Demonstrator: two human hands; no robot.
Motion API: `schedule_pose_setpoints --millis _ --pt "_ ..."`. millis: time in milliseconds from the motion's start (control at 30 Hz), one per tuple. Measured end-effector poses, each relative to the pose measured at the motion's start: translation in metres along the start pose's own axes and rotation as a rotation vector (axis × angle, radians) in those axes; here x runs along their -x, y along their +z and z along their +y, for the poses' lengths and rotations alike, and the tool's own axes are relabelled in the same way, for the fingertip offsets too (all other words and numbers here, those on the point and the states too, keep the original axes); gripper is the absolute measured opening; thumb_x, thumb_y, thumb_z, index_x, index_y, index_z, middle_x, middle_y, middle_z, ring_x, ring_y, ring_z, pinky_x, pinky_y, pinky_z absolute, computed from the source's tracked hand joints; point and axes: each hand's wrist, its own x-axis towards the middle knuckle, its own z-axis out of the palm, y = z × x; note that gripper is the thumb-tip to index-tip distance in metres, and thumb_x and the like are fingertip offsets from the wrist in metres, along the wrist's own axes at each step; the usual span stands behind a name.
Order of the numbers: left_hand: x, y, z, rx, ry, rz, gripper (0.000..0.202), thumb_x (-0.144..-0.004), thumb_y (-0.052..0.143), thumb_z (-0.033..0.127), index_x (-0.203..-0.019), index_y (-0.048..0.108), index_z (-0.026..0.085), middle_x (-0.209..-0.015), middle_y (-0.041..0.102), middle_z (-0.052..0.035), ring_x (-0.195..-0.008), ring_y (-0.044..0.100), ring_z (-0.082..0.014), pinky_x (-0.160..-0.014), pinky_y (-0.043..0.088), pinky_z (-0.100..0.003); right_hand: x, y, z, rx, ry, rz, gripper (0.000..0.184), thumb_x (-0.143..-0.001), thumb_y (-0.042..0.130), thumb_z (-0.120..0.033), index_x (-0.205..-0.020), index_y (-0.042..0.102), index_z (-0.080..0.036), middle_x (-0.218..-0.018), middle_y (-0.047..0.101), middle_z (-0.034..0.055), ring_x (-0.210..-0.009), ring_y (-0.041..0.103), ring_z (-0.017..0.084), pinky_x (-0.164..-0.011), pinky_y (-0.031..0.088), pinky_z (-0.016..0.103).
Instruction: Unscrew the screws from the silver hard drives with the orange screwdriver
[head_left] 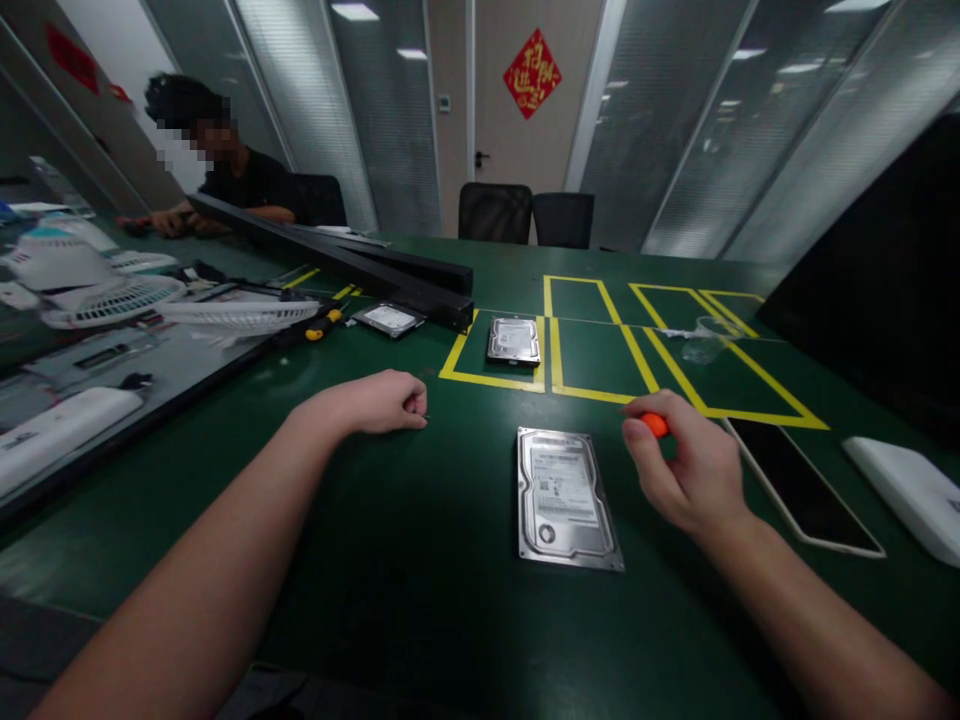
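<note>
A silver hard drive [564,490], label side up, lies on the green table between my hands. To its left, my left hand [386,400] rests closed in a pinch near the table top. A tiny dark tip shows at its fingertips, too small to name. My right hand [686,455] is closed around a small orange, round-ended thing [655,425], just right of the drive; most of it is hidden by the fingers. Farther back, a second hard drive [514,340] sits inside a yellow-taped box. Another drive [391,318] lies left of that box.
A phone [806,485] and a white box [911,490] lie at the right. Clear plastic [709,342] sits among yellow tape squares. Leftward are long black bars [420,290], a yellow-black screwdriver [326,322], a large panel and white fan parts [112,300]. A co-worker [240,180] sits beyond.
</note>
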Motion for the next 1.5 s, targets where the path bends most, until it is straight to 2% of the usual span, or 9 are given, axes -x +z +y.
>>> schedule_pose_setpoints --millis 200,300,433,500,600,700,900,1133,1500 --pt "-0.003 0.002 -0.003 0.018 0.01 0.0 0.015 -0.081 0.067 0.034 -0.085 0.071 0.02 -0.085 0.072 -0.0044 -0.071 0.06 -0.0189 -0.061 0.039 -0.027 -0.004 -0.006 -0.006 -0.011 0.027 0.009 0.006 -0.101 0.057 -0.024 -0.099 0.062 -0.021 -0.079 0.064 0.0039 -0.065 0.061 0.019 -0.061 0.046 0.033" --pt "0.005 -0.004 0.008 0.026 0.046 0.038 0.018 -0.086 0.064 0.037 -0.087 0.07 0.02 -0.087 0.071 -0.0045 -0.072 0.06 -0.0188 -0.063 0.04 -0.028 -0.005 -0.008 -0.009 -0.032 0.013 -0.005 0.003 -0.1 0.061 -0.023 -0.098 0.062 -0.021 -0.078 0.063 0.0036 -0.066 0.06 0.018 -0.061 0.046 0.032" --pt "0.015 -0.001 0.045 0.195 0.298 0.15 0.029 -0.1 0.057 0.047 -0.1 0.069 0.02 -0.089 0.067 -0.0023 -0.077 0.059 -0.0171 -0.069 0.043 -0.027 -0.004 -0.007 -0.015 -0.123 -0.041 -0.116 0.009 -0.095 0.071 -0.022 -0.097 0.063 -0.021 -0.083 0.066 0.0055 -0.072 0.062 0.02 -0.065 0.049 0.034" --pt "0.015 0.01 0.071 0.309 0.472 0.179 0.028 -0.102 0.057 0.045 -0.099 0.067 0.019 -0.085 0.063 -0.0004 -0.073 0.054 -0.0146 -0.066 0.041 -0.025 -0.004 -0.004 -0.02 -0.175 -0.054 -0.179 0.008 -0.096 0.07 -0.022 -0.102 0.064 -0.021 -0.089 0.069 0.0071 -0.077 0.065 0.021 -0.067 0.051 0.035" --pt "0.01 0.033 0.103 0.472 0.654 0.256 0.021 -0.102 0.059 0.037 -0.099 0.066 0.018 -0.085 0.059 0.0009 -0.07 0.05 -0.0122 -0.063 0.038 -0.024 -0.002 0.001 -0.028 -0.196 -0.081 -0.239 0.009 -0.099 0.067 -0.023 -0.107 0.067 -0.02 -0.093 0.072 0.0088 -0.08 0.068 0.021 -0.069 0.053 0.035" --pt "0.004 0.051 0.119 0.526 0.725 0.283 0.019 -0.103 0.059 0.034 -0.097 0.066 0.017 -0.082 0.054 0.0022 -0.07 0.049 -0.0115 -0.065 0.038 -0.025 0.0 0.006 -0.031 -0.179 -0.106 -0.254 0.01 -0.101 0.064 -0.023 -0.108 0.068 -0.019 -0.095 0.075 0.0104 -0.081 0.07 0.022 -0.068 0.053 0.035" --pt "-0.001 0.062 0.12 0.592 0.715 0.311 0.017 -0.102 0.062 0.032 -0.096 0.067 0.017 -0.081 0.054 0.003 -0.069 0.048 -0.011 -0.064 0.037 -0.025 0.003 0.012 -0.03 -0.157 -0.102 -0.289 0.014 -0.104 0.059 -0.023 -0.108 0.071 -0.016 -0.096 0.078 0.0102 -0.084 0.073 0.021 -0.073 0.056 0.034" --pt "-0.003 0.068 0.122 0.653 0.668 0.298 0.017 -0.1 0.063 0.031 -0.093 0.068 0.016 -0.076 0.055 0.0034 -0.065 0.046 -0.0103 -0.06 0.035 -0.024 0.006 0.013 -0.03 -0.05 -0.119 -0.314 0.016 -0.104 0.058 -0.019 -0.103 0.073 -0.013 -0.09 0.078 0.0085 -0.079 0.073 0.02 -0.071 0.054 0.031" --pt "-0.002 0.067 0.123 0.451 0.711 0.461 0.019 -0.102 0.061 0.028 -0.091 0.071 0.017 -0.073 0.053 0.0032 -0.065 0.048 -0.0112 -0.062 0.036 -0.026 0.004 0.012 -0.028 -0.083 -0.031 -0.426 0.014 -0.101 0.061 -0.017 -0.109 0.072 -0.015 -0.097 0.076 0.0077 -0.085 0.071 0.019 -0.074 0.051 0.03"
